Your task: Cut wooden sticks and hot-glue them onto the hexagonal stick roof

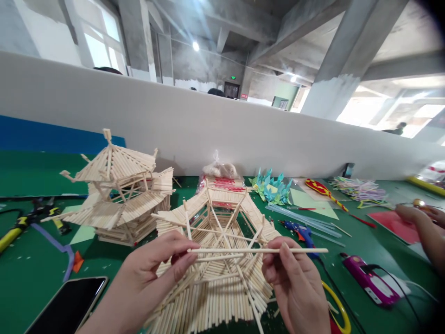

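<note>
A thin, pale wooden stick [229,251] lies level between my hands. Its left end is pinched in the fingers of my left hand [156,269]. Toward its right part, my right hand [295,278] grips it between thumb and fingers, and the tip sticks out beyond. Right below and behind the stick stands a half-built pavilion model [215,297] of many wooden sticks, with crossed sticks over its open top. My hands hide parts of its sides. To the left is a second stick pavilion [118,185] with a peaked roof.
A blue glue gun [302,234] and clear glue sticks [309,222] lie to the right, near a purple device [370,280] with cables. A phone [69,304] rests at front left, pliers [17,227] behind it. Another person's hand [415,218] is at far right. A white partition [174,120] stands behind.
</note>
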`<state>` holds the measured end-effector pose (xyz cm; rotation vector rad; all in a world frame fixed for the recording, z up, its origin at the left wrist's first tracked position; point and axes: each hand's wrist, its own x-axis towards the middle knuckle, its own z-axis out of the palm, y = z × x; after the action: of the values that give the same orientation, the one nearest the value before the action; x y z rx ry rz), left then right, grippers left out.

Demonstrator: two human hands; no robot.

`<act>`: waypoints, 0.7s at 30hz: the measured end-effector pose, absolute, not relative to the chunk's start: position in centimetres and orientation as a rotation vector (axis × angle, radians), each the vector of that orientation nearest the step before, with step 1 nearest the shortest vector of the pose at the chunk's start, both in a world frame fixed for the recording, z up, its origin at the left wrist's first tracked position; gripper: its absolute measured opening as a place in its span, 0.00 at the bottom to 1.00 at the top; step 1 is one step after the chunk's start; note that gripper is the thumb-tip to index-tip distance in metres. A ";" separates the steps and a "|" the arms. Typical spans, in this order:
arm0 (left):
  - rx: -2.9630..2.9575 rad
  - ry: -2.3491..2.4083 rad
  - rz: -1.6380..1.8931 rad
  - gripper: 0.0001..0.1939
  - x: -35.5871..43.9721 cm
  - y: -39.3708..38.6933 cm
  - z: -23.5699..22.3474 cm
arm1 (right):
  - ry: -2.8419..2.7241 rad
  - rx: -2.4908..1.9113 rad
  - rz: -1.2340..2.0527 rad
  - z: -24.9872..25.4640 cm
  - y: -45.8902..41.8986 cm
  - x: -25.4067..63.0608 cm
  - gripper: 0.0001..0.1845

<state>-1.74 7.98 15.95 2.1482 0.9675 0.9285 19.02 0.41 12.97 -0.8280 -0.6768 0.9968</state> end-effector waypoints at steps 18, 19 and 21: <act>2.125 0.982 1.063 0.05 -1.9 8.4 14.8 | -0.992 -1.087 0.817 13.5 1.0 18.6 0.11; 2.138 0.961 1.078 0.06 -1.9 8.5 14.8 | -1.057 -1.145 0.757 13.6 1.0 18.6 0.11; 2.152 0.931 1.089 0.07 -1.9 8.6 14.7 | -1.184 -1.255 0.621 13.9 1.2 18.4 0.10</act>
<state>-1.94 8.58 14.68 2.1520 0.9308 1.0895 18.38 1.18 13.86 -1.2546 -1.1837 0.6214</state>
